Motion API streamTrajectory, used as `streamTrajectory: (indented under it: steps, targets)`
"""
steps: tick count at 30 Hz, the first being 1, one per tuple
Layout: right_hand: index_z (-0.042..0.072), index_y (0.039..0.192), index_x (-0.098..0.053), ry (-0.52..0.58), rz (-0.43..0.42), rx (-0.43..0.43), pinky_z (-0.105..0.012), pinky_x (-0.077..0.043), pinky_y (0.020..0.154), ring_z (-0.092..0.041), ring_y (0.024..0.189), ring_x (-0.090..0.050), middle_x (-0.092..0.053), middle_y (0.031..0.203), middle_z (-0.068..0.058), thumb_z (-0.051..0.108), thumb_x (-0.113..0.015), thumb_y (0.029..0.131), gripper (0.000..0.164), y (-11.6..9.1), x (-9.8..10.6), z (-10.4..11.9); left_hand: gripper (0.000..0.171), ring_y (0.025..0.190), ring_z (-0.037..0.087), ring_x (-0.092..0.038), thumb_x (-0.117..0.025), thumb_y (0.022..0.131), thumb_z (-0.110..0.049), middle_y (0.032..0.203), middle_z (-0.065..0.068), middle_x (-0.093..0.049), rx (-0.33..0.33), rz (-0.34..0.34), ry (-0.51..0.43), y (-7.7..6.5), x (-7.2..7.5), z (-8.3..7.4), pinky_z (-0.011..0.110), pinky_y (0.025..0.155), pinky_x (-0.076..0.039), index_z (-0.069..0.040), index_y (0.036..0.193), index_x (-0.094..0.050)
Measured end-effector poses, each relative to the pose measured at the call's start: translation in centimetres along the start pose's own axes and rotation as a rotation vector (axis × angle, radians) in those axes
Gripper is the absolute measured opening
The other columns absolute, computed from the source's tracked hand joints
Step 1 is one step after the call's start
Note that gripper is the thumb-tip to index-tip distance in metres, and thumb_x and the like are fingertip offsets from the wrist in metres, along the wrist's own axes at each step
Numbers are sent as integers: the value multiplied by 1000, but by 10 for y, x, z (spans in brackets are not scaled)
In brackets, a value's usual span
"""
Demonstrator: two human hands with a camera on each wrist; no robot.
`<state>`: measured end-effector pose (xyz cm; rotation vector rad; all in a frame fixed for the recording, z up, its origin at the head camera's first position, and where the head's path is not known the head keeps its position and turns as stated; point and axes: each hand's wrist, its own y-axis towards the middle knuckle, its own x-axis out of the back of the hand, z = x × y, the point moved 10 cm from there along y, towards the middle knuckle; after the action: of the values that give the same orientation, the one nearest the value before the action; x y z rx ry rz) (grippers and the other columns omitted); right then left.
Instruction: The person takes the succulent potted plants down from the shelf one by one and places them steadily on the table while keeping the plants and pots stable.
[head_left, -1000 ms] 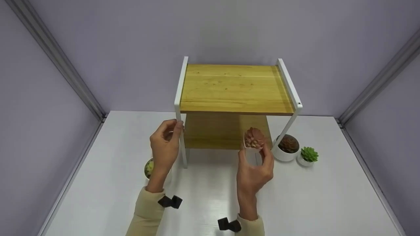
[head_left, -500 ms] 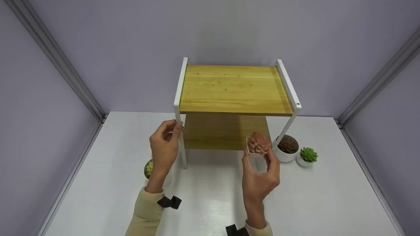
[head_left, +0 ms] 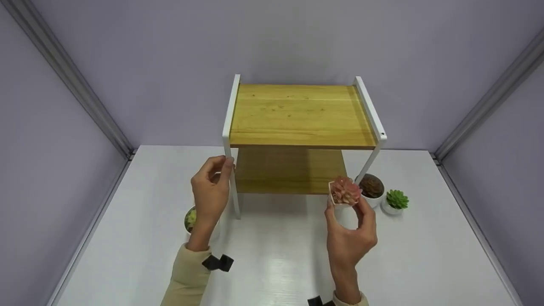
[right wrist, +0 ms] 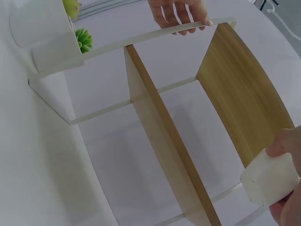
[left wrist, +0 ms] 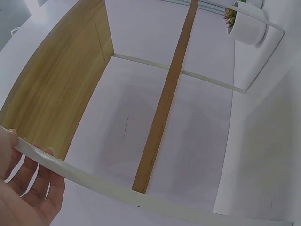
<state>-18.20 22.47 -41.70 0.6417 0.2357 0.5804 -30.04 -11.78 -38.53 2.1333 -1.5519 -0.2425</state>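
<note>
A two-tier shelf with wooden boards (head_left: 301,114) and a white metal frame stands on the white table. My left hand (head_left: 210,191) grips the front left post near the upper board, its fingers behind the white bar (left wrist: 84,181) in the left wrist view. In my right hand (head_left: 352,244) is a potted pinkish-red succulent (head_left: 345,191), pinched by its small white pot (right wrist: 270,179) between thumb and fingers. It is held upright in front of the shelf's right side, overlapping the lower board's (head_left: 293,172) right corner in the head view.
Right of the shelf stand a brown succulent (head_left: 371,185) in a white pot and a small green succulent (head_left: 397,199). A yellow-green potted plant (head_left: 191,219) is partly hidden behind my left forearm. Grey walls (head_left: 272,42) enclose the table (head_left: 272,255) behind and at both sides.
My right hand has carried the potted succulent rightward and slightly toward me, from before the lower board to its right corner. My left hand keeps its grip on the post.
</note>
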Motion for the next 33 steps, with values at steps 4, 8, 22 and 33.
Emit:
streamTrajectory:
  steps: [4,8,22,33]
  targets:
    - [-12,125,-67,13,34,-14,-15,-54,103,-1,116,-67,-73,122,-23,-9,-88,75,54,2,2,-4,22,89,18,-73,-69,104,-25,98,10,-76,11,-3,0,0,0,1,23,79,-59,-5,109,-75]
    - [-12,127,-67,18,76,-28,-14,-53,104,-1,116,-67,-72,123,-24,-11,-86,75,55,4,6,-9,21,90,17,-73,-69,104,-24,99,13,-76,21,1,-2,-1,-1,2,23,80,-60,-5,109,-75]
    - [-9,131,-65,100,253,-60,-13,-53,104,-6,116,-68,-67,123,7,-18,-85,73,62,23,21,-35,23,91,18,-73,-69,104,-28,98,10,-76,19,5,1,1,0,2,21,79,-59,-6,108,-75]
    - [-9,130,-65,42,314,-100,-11,-52,103,-2,117,-67,-66,124,13,-20,-84,73,61,44,44,-64,21,87,15,-72,-68,104,-25,96,14,-75,1,-2,-3,0,2,-1,18,77,-57,-4,107,-75]
